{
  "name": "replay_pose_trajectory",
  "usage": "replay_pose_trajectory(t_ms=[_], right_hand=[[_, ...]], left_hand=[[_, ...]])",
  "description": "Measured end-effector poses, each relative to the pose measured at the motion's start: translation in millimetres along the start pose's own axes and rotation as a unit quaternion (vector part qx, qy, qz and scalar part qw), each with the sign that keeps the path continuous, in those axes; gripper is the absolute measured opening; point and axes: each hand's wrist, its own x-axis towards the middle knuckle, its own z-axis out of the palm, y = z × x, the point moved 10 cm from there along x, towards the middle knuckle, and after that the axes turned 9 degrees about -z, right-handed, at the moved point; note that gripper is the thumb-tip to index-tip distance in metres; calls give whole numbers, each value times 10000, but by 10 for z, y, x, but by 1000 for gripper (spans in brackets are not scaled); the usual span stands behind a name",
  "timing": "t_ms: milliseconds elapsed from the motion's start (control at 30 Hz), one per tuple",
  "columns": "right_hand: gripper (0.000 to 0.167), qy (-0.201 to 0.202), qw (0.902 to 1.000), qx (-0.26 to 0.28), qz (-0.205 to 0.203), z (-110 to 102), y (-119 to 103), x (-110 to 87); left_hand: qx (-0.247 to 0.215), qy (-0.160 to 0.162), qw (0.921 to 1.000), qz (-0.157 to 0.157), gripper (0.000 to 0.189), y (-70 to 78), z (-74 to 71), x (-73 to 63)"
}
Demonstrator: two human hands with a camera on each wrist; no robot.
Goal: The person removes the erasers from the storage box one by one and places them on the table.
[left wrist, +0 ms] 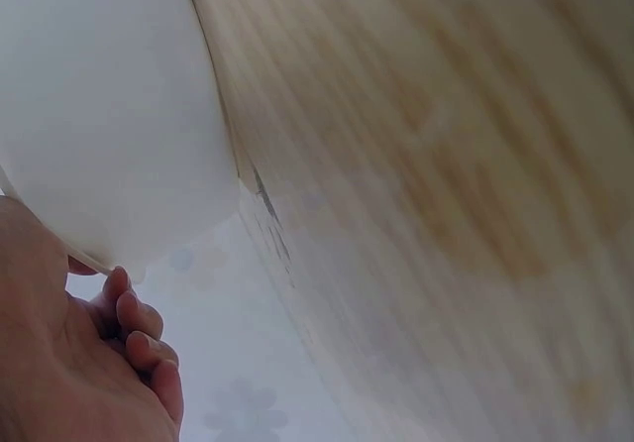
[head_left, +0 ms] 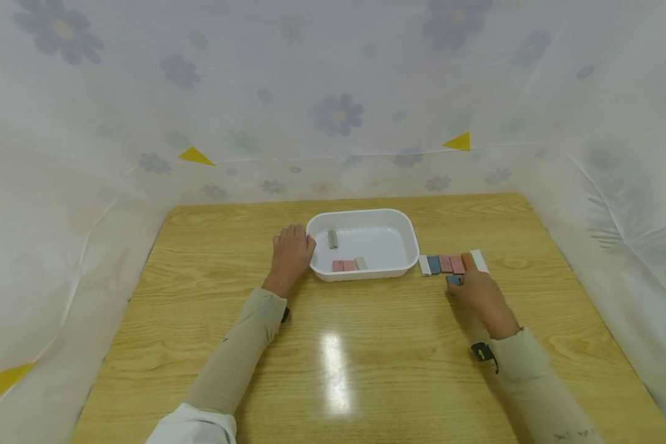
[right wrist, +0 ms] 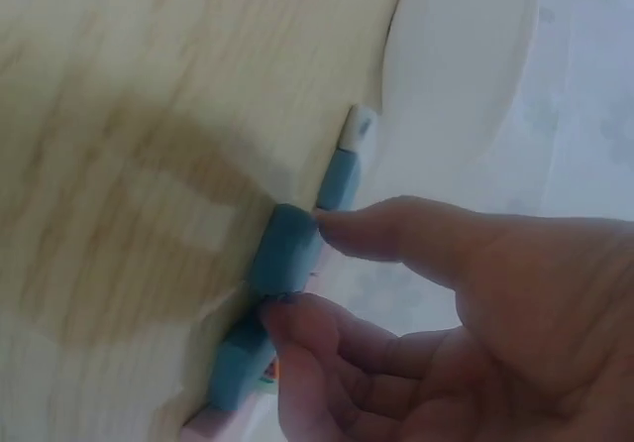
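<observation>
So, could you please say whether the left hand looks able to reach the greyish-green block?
Probably yes: the left hand grips the rim of the white tray, the greyish-green block lies just inside, with only the tray's wall between them.

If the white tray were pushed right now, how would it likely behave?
The white tray would probably slide rather than tip, being broad and low on the table. It looks stiff: no obvious bend shows beside the left hand. The small blocks inside would likely shift, with open space beside them.
</observation>
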Motion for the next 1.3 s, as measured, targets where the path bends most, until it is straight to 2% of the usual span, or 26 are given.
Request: replay_pose_trajectory(t_ms=[200,367,600,800,1000,1300], right_hand=[[20,418,9985,146,-321,-177,-256,-13],[27,221,9976,535,-367,-226,-523,78],[25,189,9955,419,-830,-193,-944,245],[23,-72,9918,623,-1117,-74,-1265,411],[21,-422,9891,572,-1289,80,-1511,586],[22,-1115,9881,475,-944,368,-1603,761]], left_hand=[[40,-50,10000,-34,22,-27,30,6],[18,-35,10000,-43,22,-39,32,-3],[-55,-86,9999,-63,19,-17,18,-1],[-61,-87,9999,-49,20,-16,-2,-9],[-38,-69,10000,1,21,-14,1,-5],[-26,-9,10000,9,20,-1,-5,4]])
